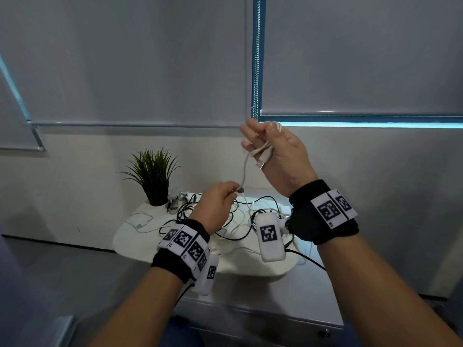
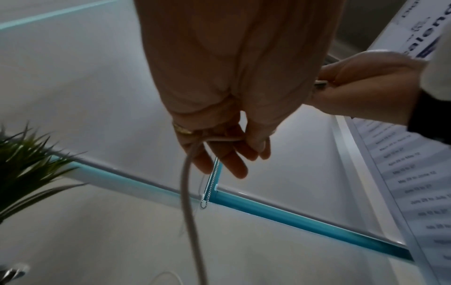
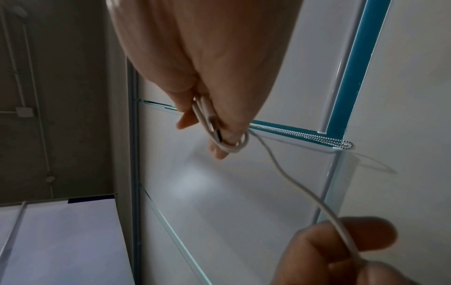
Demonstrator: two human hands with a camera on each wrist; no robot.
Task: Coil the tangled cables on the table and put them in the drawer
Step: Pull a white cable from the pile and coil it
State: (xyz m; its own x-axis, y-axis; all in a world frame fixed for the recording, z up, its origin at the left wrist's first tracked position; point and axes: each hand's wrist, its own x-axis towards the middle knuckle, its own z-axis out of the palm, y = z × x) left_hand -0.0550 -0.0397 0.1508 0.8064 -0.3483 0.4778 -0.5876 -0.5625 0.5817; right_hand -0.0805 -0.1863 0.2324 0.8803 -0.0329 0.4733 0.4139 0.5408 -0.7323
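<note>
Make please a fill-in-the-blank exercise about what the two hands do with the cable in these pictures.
1. The cable wound around the right hand has the colour ____.
2. The left hand pinches the cable ____ the right hand, nearer the table.
3. At the back left of the table stands a potted ____.
4. The USB plug of the cable lies at the ____ hand.

Missing words: white; below; plant; right

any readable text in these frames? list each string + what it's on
"alen": cut-off heading on the wall calendar, left wrist view.
"April 29 to May 12": date row, same calendar.
"May 29 to June 12": date row, same calendar; the other rows are too blurred.
wristband markers: square code patterns only; the tiny characters beside them are too small to read.
white cable: no print visible.
</note>
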